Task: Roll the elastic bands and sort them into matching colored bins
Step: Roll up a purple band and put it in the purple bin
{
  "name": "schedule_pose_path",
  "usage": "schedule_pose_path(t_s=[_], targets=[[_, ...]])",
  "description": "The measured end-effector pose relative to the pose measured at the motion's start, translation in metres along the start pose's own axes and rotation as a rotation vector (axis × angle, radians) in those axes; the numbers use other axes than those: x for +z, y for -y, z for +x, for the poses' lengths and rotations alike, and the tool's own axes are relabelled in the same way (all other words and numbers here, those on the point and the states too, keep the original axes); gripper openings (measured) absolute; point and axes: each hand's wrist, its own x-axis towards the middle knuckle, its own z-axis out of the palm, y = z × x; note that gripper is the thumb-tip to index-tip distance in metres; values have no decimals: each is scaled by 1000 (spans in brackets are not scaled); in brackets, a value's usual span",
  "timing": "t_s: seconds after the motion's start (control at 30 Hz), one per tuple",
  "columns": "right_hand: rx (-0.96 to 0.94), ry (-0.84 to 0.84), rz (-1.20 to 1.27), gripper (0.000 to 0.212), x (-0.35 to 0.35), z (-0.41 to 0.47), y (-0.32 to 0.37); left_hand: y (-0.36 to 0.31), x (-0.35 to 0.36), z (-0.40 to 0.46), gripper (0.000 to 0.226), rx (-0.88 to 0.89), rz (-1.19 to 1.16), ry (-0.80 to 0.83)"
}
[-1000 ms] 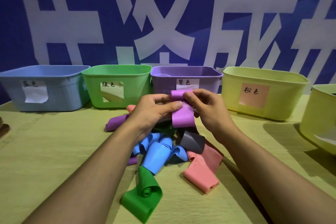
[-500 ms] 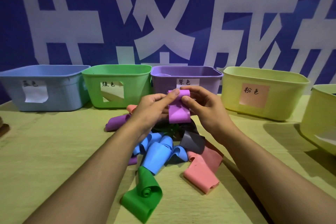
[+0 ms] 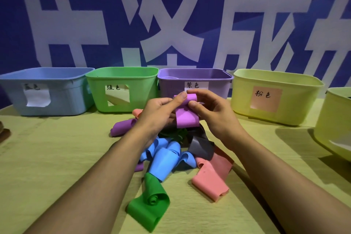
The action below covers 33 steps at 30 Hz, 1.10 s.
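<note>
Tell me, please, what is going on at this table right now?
A person is rolling a purple elastic band, pinching its curled top end with the left hand and right hand in front of the purple bin. Blue, green, pink and dark bands lie piled on the table beneath, unsorted.

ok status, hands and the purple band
Left hand, right hand both pinching purple band, rolling its top. Purple bin just behind. Nothing blocking.
</note>
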Motion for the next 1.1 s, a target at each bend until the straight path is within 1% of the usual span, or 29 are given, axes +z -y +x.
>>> schedule_pose_path(t_s=[0.13,0.27,0.37,0.47,0.67,0.8,0.93,1.1], targets=[[17,4,20,32,-1,-1,0,1,-1,1,49,12,34,0],[83,-37,60,29,-1,-2,3,1,-2,0,36,23,60,29],[182,-96,5,42,2,-2,8,0,-1,-2,30,28,47,57],[245,-138,-123,58,1,-3,9,0,0,-2,34,36,42,64],[230,-189,-143,64,0,-4,11,3,-2,-1,39,67,36,92],[204,-188,-147,59,0,-3,10,3,-2,-1,41,66,36,89],[185,-180,-134,46,0,-3,9,2,-2,-1,45,61,17,96],[172,-148,-124,43,-2,-2,6,1,-2,-2,48,36,-27,108]])
